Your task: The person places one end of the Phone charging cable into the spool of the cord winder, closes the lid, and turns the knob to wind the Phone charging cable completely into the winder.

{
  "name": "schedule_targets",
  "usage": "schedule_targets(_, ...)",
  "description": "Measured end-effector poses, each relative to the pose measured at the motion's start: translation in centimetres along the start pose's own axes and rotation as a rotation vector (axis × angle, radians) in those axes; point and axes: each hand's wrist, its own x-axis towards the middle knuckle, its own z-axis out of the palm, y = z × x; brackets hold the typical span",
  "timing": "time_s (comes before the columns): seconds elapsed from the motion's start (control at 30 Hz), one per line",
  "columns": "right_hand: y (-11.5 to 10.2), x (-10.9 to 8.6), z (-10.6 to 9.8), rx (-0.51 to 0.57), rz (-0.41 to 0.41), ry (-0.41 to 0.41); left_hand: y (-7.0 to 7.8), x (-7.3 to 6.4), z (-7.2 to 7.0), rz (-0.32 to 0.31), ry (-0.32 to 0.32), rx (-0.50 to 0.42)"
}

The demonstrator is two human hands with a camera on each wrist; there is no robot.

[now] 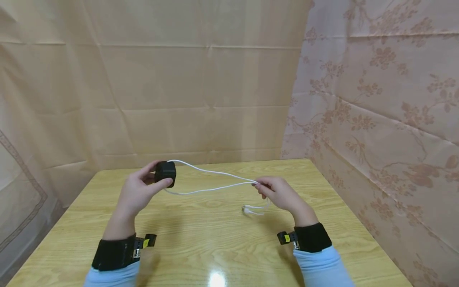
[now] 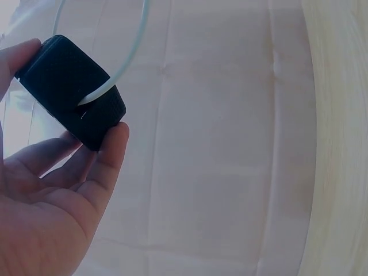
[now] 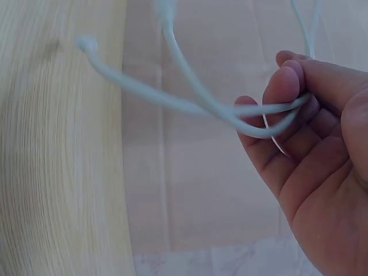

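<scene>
My left hand grips a small black box with rounded edges between thumb and fingers, above the table. A white cable comes out of the box in two strands; in the left wrist view one strand leaves a slot in the box. To the right, my right hand pinches both strands together between thumb and fingers. The cable's free ends hang below that hand, one with a metal-tipped plug. In the right wrist view the loose ends look blurred.
Both hands are over a light wooden table. A beige cloth hangs behind it, and a flowered cloth hangs along the right side. Each wrist wears a black band with a small camera.
</scene>
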Motion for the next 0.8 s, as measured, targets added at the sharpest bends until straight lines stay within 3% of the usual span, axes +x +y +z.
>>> schedule_targets(0.17, 1.2, -0.7, -1.1, 0.016, 0.061, 0.003, -0.6, 0.1, -0.9, -0.030, 0.024, -0.008)
schedule_targets(0.53, 2.7, -1.7, -2.7, 0.071, 0.213, 0.011, -2.7, 0.3, -2.6, -0.119, 0.009, -0.059)
schedule_targets(0.8, 3.3, -2.4, -3.6, 0.065, 0.198, -0.055, -3.9, 0.4, -3.3, -0.171, 0.013, -0.066)
